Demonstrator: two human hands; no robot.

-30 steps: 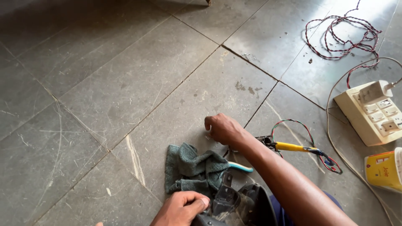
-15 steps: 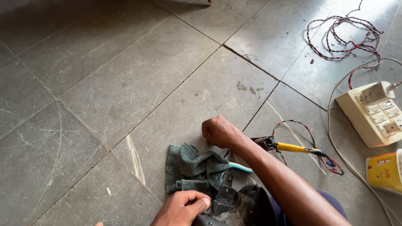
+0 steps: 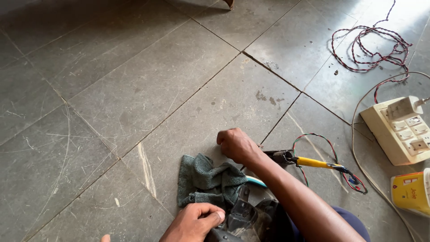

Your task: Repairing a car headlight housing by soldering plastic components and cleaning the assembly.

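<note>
Two hands: left hand [image 3: 197,222] grip closed on one black part [image 3: 244,217], right hand [image 3: 237,145] fisted beside one cloth [image 3: 204,179].

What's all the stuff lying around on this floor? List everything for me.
Cloth: one, dark green, crumpled on the floor between the hands.
Black appliance part: one, bottom edge, under the left hand.
Yellow-handled tool: one, right of the right hand.
Twisted wire: one bundle, red-black, top right.
Power strip: one, cream, right edge.
Yellow box: one, lower right.
Floor tiles: grey, scratched.
Left hand: resting on the black part.
Right hand: closed fist, above the cloth.
</note>
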